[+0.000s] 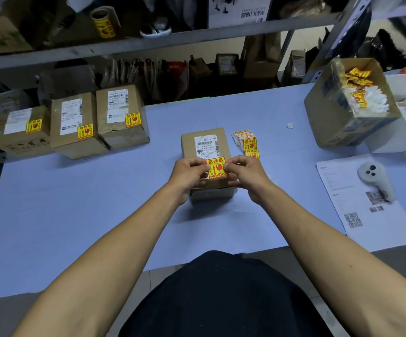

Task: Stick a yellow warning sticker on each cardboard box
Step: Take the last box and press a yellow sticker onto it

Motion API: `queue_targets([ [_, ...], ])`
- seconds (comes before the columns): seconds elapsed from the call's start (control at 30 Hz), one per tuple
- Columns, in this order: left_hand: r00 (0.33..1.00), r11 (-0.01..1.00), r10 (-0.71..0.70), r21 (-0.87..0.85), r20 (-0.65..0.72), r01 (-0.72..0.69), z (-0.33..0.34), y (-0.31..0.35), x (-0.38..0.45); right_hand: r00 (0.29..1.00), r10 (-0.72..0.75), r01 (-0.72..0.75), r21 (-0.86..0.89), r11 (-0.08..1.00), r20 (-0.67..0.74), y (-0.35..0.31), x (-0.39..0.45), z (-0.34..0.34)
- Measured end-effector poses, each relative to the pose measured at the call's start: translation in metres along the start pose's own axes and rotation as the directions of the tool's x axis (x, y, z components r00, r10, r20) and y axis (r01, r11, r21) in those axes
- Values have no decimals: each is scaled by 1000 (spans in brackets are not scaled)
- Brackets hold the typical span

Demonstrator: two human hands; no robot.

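A small cardboard box [189,143] with a white shipping label stands at the middle of the table. Over its near part is a yellow warning sticker [216,166]. My left hand [188,175] pinches the sticker's left edge and my right hand [245,173] pinches its right edge. I cannot tell whether the sticker touches the box. A stack of yellow stickers [247,142] lies just right of the box. Three cardboard boxes at the far left [17,132], [75,125], [121,115] each carry a yellow sticker.
An open carton [330,113] with crumpled sticker backings stands at the far right, beside a white box [391,139]. A printed sheet [367,207] and a grey controller [374,178] lie at the right. A sticker roll [103,23] sits on the shelf above.
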State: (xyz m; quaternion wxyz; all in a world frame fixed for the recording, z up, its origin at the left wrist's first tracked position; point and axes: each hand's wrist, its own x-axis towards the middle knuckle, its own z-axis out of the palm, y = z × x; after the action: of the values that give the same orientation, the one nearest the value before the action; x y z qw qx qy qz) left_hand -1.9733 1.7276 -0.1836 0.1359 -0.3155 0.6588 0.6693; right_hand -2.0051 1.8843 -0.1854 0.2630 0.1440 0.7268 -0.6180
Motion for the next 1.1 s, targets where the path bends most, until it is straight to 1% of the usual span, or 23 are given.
queue_targets([
  [0.1, 999, 996, 43, 80, 20, -44, 5, 1, 0, 1000, 10, -11, -74, 997, -25, 4, 4, -7],
  [0.2, 996, 966, 87, 242, 13, -87, 12, 0, 5, 999, -5, 0, -155, 988, -32, 8, 9, -13],
  [0.27, 994, 920, 111, 377, 17, -109, 15, -1, 8, 999, -22, 12, -244, 970, -38, 10, 11, -17],
  [0.33, 984, 844, 176, 509, 40, -171, 18, -2, 11, 999, -33, 18, -318, 948, -42, 12, 13, -21],
  [0.43, 969, 748, 239, 622, 69, -229, 24, -1, 14, 999, -34, 16, -366, 930, -43, 14, 16, -28],
  [0.53, 967, 699, 241, 676, 86, -234, 29, -3, 18, 998, -24, 1, -402, 916, -51, 15, 19, -31],
  [0.63, 968, 662, 242, 716, 73, -219, 31, -7, 21, 998, -15, -16, -434, 901, -68, 14, 22, -31],
  [0.9, 969, 661, 244, 727, 28, -187, 33, -13, 25, 999, -11, -7, -504, 864, -33, 12, 27, -33],
  [1.1, 967, 624, 254, 758, 29, -187, 39, -13, 27, 1000, -18, 7, -536, 844, -16, 13, 31, -35],
])
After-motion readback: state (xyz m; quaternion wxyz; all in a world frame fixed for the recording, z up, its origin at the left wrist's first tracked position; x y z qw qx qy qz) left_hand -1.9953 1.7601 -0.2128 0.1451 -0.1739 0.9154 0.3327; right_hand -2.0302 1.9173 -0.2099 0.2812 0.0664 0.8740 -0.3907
